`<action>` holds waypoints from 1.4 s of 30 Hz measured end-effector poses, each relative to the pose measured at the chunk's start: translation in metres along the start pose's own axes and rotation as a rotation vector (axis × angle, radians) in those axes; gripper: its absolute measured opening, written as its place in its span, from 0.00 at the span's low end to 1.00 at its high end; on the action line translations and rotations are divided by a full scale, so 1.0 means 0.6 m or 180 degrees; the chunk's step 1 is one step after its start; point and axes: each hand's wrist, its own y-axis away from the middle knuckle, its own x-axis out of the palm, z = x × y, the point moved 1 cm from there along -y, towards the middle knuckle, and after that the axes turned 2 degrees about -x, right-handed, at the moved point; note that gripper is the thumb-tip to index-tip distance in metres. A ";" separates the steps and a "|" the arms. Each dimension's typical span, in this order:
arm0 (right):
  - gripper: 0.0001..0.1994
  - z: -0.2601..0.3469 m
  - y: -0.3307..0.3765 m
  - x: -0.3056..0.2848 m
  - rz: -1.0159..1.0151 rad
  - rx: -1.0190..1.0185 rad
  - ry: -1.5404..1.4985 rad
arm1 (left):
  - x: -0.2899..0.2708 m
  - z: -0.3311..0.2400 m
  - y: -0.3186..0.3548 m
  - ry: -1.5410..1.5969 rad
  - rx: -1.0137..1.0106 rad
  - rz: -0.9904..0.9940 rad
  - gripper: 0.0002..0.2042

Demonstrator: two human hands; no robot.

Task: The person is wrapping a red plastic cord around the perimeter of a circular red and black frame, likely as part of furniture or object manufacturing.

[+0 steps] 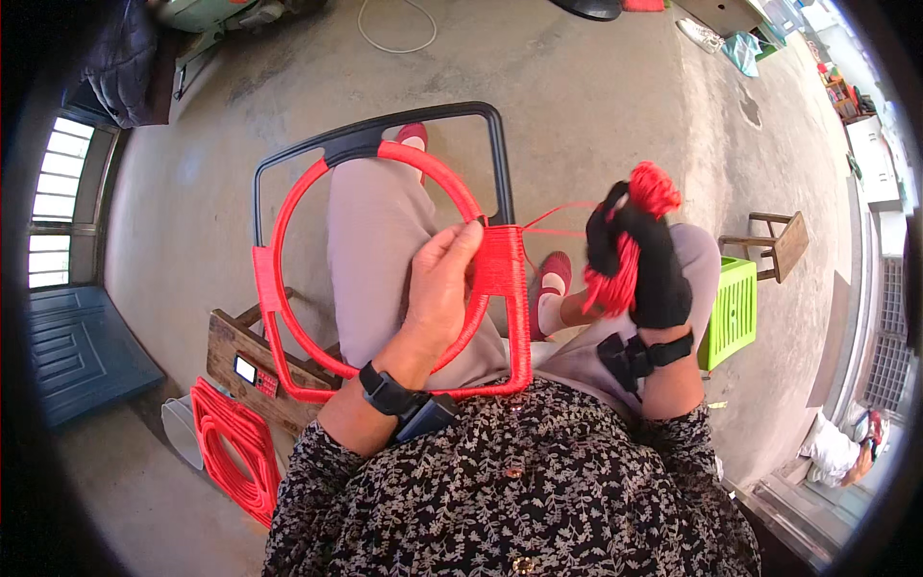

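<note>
A square frame [501, 159] with a ring [442, 180] inside it rests over my lap. Red cord is wound tightly over the ring and the lower sides, while the far side is bare black. My left hand [440, 288], bare, grips the frame at the wide red wrapped band [502, 260] on its right, thumb on top. In a black glove, my right hand [658, 271] is closed around a bundle of red cord [655, 188], slightly blurred. Thin red strands run from the bundle to the band's upper edge.
At lower left, a wooden stool [226, 348] carries a small red phone [256, 375]. Stacked red wrapped frames [213, 438] lean by a white bucket [178, 423]. A green plastic stool [734, 303] and a wooden stool [790, 246] stand to the right.
</note>
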 end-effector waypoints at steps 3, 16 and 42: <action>0.17 0.020 -0.004 -0.050 -0.1330 0.0040 0.1970 | -0.008 -0.004 0.000 -0.0162 0.0035 0.0046 0.07; 0.22 -0.136 -0.033 0.009 0.2538 0.1028 0.3896 | -0.033 0.011 -0.009 -0.1248 0.0323 0.0070 0.11; 0.07 0.013 -0.041 -0.013 0.0073 -0.0798 0.2850 | -0.019 -0.012 0.005 -0.1103 0.0685 -0.0120 0.11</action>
